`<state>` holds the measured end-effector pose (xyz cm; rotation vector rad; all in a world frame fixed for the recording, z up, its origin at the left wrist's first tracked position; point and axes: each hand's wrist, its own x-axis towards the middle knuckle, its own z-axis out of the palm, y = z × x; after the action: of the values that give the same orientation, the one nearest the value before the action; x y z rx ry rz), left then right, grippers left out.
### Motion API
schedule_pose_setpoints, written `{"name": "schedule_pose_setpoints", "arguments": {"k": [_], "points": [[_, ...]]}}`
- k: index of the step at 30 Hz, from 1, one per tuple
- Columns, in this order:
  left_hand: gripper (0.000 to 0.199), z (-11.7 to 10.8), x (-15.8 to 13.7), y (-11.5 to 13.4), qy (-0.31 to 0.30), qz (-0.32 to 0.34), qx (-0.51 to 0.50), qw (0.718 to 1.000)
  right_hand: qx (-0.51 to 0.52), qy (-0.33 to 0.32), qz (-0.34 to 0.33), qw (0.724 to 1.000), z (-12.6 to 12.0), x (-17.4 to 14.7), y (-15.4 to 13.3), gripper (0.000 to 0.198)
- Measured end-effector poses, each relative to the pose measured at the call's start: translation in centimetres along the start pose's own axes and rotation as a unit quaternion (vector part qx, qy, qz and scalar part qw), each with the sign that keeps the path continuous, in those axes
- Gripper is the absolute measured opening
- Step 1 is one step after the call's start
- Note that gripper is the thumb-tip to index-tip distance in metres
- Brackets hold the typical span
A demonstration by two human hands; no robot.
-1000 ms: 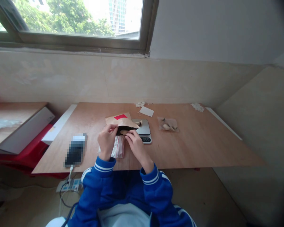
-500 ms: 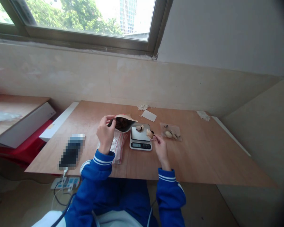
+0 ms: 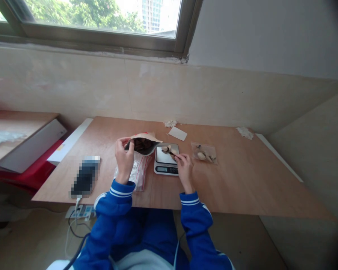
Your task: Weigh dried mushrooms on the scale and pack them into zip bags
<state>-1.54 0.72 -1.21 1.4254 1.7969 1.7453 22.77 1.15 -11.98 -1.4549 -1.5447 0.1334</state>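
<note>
My left hand [image 3: 124,157] grips the edge of a pouch [image 3: 143,146] whose mouth gapes toward me, with dark brown pieces inside. Between the fingertips of my right hand [image 3: 185,168] is a pale and dark dried piece [image 3: 172,154], held over the plate of a digital kitchen scale [image 3: 166,159]. Another dried piece [image 3: 165,149] lies on that plate; whether the two touch I cannot tell. The scale's display faces me, its digits too small to read. Beneath the pouch lie clear zip bags [image 3: 138,174] with red seal lines.
Right of the scale lies a clear bag [image 3: 205,153] with several dried pieces. A white card [image 3: 177,133] and crumpled white scraps [image 3: 170,123] are at the table's back. A phone [image 3: 85,177] on a cable lies at the left, over a power strip [image 3: 84,212].
My right hand has moved left with the dried piece, from the scale's right edge to above its plate, close to the other piece. My left hand still holds the pouch in nearly the same place.
</note>
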Motion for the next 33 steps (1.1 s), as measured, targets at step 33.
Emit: {"name": "schedule_pose_setpoints", "arguments": {"k": [33], "points": [[0.022,-3.5,-3.6,-0.1,-0.165,-0.011,0.01,0.986,-0.036,-0.253,-0.094,0.962,3.6,-1.7,-16.1,0.046]]}}
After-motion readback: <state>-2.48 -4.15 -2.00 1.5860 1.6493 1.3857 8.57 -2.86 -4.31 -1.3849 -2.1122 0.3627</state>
